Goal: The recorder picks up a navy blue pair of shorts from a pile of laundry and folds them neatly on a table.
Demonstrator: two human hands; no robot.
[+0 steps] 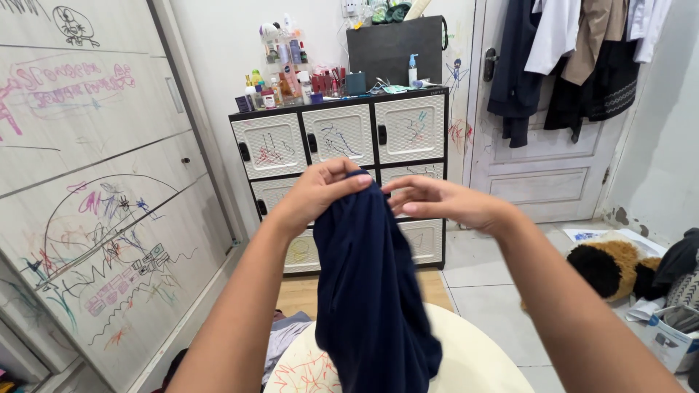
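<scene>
Two hands meet at frame centre: the left hand (314, 191) has its fingers curled and pinched on the top edge of a dark navy garment (371, 291), while the right hand (437, 201) pinches the same edge beside it with thumb and forefinger (other fingers loosely extended). The cloth hangs down over a round cream table (480, 364) at bottom centre. Behind stands a white cabinet (342, 135) topped with bottles; a stuffed toy (610, 268) lies lower right.

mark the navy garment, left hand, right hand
navy garment (375, 291), head view, middle of the hanging cloth
left hand (317, 193), head view, back of hand
right hand (444, 201), head view, back of hand
</scene>
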